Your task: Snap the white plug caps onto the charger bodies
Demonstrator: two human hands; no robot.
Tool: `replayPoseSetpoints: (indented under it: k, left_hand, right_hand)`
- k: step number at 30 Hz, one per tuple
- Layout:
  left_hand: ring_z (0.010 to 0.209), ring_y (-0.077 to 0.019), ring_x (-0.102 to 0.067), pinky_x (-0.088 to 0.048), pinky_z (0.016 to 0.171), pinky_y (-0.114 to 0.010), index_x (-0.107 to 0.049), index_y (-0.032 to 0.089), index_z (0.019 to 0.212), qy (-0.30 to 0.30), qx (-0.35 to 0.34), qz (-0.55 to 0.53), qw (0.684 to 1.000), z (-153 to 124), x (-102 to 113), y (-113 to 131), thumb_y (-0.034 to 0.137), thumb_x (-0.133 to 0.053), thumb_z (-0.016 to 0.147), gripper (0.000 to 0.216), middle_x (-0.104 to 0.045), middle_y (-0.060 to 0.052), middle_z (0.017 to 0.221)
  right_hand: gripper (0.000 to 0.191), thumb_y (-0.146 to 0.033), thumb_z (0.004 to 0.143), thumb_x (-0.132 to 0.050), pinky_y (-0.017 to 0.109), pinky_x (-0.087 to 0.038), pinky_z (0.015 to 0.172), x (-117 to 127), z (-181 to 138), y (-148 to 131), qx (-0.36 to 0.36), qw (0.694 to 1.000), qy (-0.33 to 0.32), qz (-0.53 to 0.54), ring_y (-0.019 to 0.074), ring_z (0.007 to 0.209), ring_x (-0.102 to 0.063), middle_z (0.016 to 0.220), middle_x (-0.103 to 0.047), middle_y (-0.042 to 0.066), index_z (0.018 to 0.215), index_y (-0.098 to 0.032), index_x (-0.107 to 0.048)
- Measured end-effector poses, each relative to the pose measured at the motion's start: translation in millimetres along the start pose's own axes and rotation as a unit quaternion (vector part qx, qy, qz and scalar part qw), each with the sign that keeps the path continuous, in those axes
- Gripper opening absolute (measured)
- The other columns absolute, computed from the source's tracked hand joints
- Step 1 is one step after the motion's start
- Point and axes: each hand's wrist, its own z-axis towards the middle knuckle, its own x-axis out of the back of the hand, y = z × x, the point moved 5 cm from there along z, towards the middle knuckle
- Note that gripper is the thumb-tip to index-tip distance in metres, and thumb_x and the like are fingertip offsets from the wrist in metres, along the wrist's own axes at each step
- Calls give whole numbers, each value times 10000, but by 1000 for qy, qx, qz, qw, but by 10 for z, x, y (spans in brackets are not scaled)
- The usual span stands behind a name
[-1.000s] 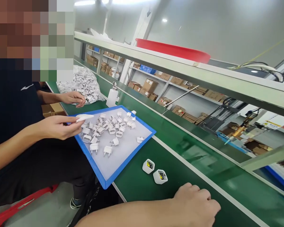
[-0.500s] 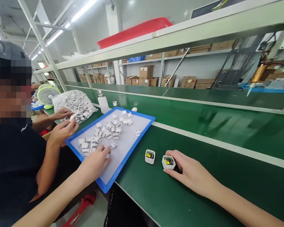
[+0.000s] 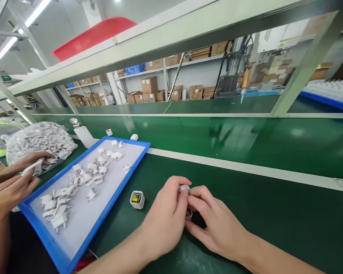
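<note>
Above the green bench my two hands meet, fingertips touching. My left hand (image 3: 167, 219) is closed on a small white plug cover (image 3: 184, 188), mostly hidden by the fingers. The fingers of my right hand (image 3: 217, 224) curl round a white charger housing (image 3: 189, 215), of which only a lower edge shows. Left of my hands a second open charger housing (image 3: 137, 200) stands on the bench, yellow and dark parts inside it. Further left, a blue-rimmed tray (image 3: 108, 205) bears many loose white plug covers (image 3: 87, 178) with pins.
A co-worker's hands (image 3: 14, 186) hold a white piece beside a clear bag of white parts (image 3: 40, 140). Behind the tray stand a white bottle (image 3: 84, 135) and two white housings (image 3: 134, 137). A shelf beam (image 3: 160, 42) crosses overhead.
My left hand has left the tray and come right to my right hand, bringing a white plug cover to the housing held there. The view has turned right.
</note>
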Motion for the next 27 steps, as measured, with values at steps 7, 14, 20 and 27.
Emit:
replayPoseSetpoints:
  k: [7, 14, 20, 27]
  left_hand:
    - [1182, -222, -645, -536, 1047, -415, -466, 321, 1463, -85, 37, 32, 995, -108, -64, 97, 415, -442, 1037, 437, -653, -25, 1346]
    - [1246, -232, -609, -539, 1060, -396, -446, 315, 1455, 10, -18, 89, 996, -189, 176, -261, 431, -551, 1008, 473, -548, -66, 1456]
    - [1398, -305, -450, -441, 1156, -496, -528, 295, 1360, -73, -41, 202, 976, -193, -8, -640, 402, -663, 958, 438, -493, -73, 1497]
    - [1194, -280, -533, -494, 1008, -435, -586, 247, 1083, -45, -63, 188, 979, -170, -28, -650, 338, -720, 934, 220, -600, -54, 1287]
  right_hand:
    - [168, -219, 1014, -519, 263, -451, 566, -3, 29, 226, -77, 991, 40, 98, 137, 631, -536, 834, -574, -22, 1154, -268, -441]
    - [88, -328, 993, -616, 268, -485, 614, 10, 54, 338, -225, 956, 53, 179, 145, 672, -610, 833, -673, -4, 1014, -243, -604]
    - [156, -377, 967, -639, 254, -495, 586, 0, 38, 445, -311, 905, 91, 275, 126, 629, -584, 811, -663, -4, 966, -221, -648]
    - [94, -297, 955, -664, 251, -474, 593, 26, 50, 187, -204, 956, 38, 205, 117, 653, -563, 836, -626, 10, 980, -211, -695]
